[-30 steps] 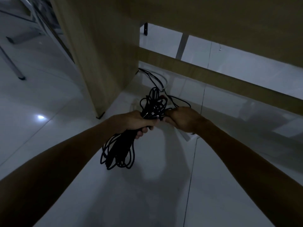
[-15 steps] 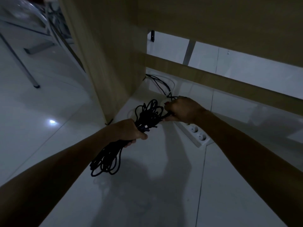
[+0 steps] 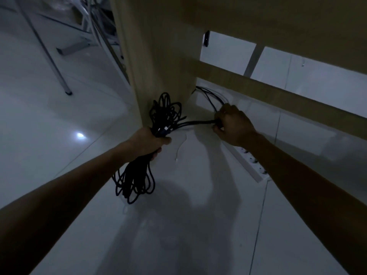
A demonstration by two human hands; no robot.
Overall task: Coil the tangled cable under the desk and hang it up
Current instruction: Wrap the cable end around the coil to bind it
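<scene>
Since a second ago: hands drawn apart, strands now taut between. Left hand (image 3: 149, 140) fisted round black cable bundle (image 3: 137, 175) near desk panel (image 3: 158, 72). Right hand (image 3: 232, 126) fingers curled round strands, farther right. Coiling unfinished; hanging not begun.

Black cable (image 3: 137, 177) in a dark bundle, with what looks like a small white and blue spot (image 3: 165, 129) in it, hard to tell in this dim light. Pale tan woodgrain surface panel (image 3: 158, 62), glossy white floor tiles (image 3: 49, 120), white power strip (image 3: 250, 165).
</scene>
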